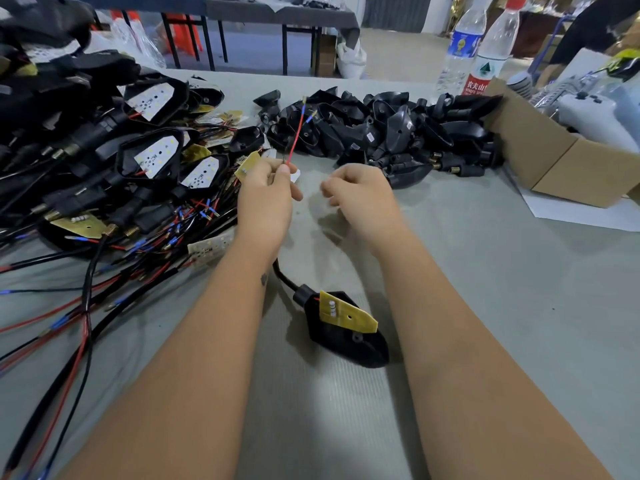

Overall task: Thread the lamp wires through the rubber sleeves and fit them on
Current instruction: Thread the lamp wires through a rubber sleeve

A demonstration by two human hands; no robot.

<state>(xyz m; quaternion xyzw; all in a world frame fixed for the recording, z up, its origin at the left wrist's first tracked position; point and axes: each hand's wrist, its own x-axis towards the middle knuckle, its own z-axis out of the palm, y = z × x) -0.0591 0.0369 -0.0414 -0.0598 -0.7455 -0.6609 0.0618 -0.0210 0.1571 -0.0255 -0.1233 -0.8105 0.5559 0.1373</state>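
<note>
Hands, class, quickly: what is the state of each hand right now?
Left hand: closed, pinching the red wire upright.
Right hand: open, fingers loosely curled, holding nothing visible.

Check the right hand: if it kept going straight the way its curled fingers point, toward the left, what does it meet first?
Probably the left hand, which pinches the red wire. The right hand holds nothing, with bare table between them; depth is unclear.

We count two hands (266,192), two water bottles (460,46), one cardboard box (568,168), and one lone lamp housing (346,330) between the forearms.
</note>
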